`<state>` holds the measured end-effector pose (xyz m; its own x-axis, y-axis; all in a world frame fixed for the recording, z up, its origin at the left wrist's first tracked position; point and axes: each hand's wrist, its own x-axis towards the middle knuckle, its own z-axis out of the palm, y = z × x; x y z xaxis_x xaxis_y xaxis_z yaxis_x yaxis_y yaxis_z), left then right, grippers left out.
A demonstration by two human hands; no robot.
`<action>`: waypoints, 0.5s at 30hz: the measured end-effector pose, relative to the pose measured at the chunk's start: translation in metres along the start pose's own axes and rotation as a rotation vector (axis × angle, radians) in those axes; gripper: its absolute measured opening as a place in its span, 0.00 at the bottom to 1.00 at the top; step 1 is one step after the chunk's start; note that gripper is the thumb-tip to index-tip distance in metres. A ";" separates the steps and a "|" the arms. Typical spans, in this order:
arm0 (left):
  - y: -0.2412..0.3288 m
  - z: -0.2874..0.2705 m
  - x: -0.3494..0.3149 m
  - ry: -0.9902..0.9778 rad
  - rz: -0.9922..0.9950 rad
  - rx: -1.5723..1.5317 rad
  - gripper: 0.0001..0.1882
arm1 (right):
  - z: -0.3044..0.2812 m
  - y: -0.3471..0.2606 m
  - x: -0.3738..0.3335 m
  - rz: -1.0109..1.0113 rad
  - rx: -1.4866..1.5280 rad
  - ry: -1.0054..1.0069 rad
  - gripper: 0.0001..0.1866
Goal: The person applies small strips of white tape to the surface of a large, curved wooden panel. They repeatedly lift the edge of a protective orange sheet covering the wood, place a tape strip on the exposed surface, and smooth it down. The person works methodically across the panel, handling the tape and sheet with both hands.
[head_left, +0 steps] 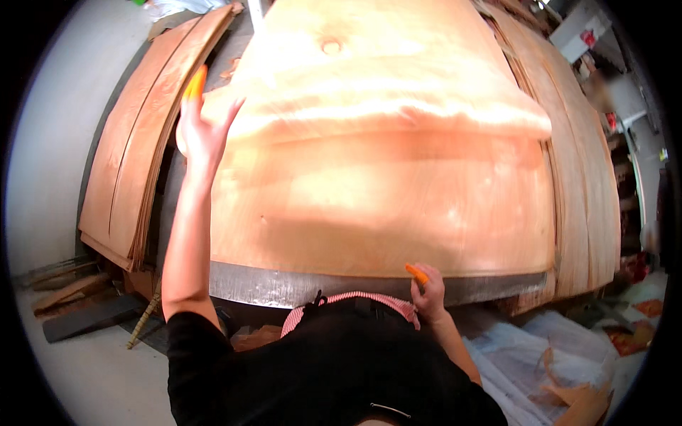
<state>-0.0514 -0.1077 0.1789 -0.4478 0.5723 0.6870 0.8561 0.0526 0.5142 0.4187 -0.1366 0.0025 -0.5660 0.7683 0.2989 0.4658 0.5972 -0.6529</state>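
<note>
My left hand is raised at the left edge of a broad sheet of wood veneer. Its thumb stands apart from the fingers, and orange covers show on the fingertips. Nothing is in it. Across its middle the veneer lifts in a bright wavy ridge. Near the front edge, by my body, my right hand has its fingers curled; an orange cover is on one finger, which points toward the veneer. Whatever those curled fingers hold, if anything, is hidden.
Veneer stacks stand at the left and right of the sheet. A grey metallic strip runs along the front edge. Clear plastic sheeting lies at lower right. Dark boards and sticks lie on the floor at left, near a white wall.
</note>
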 end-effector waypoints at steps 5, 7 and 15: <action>0.042 0.021 0.090 0.169 0.046 -0.055 0.28 | 0.001 -0.008 0.011 -0.030 -0.007 -0.052 0.16; 0.046 0.035 0.101 0.122 -0.112 -0.333 0.21 | 0.002 -0.004 0.013 -0.035 -0.011 -0.051 0.16; 0.073 0.045 0.093 0.248 -0.108 -0.762 0.11 | -0.002 -0.001 0.015 -0.040 0.012 -0.109 0.15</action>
<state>-0.0190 -0.0142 0.2572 -0.6387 0.3934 0.6613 0.4337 -0.5259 0.7317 0.4112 -0.1255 0.0088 -0.6551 0.7139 0.2474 0.4337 0.6234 -0.6506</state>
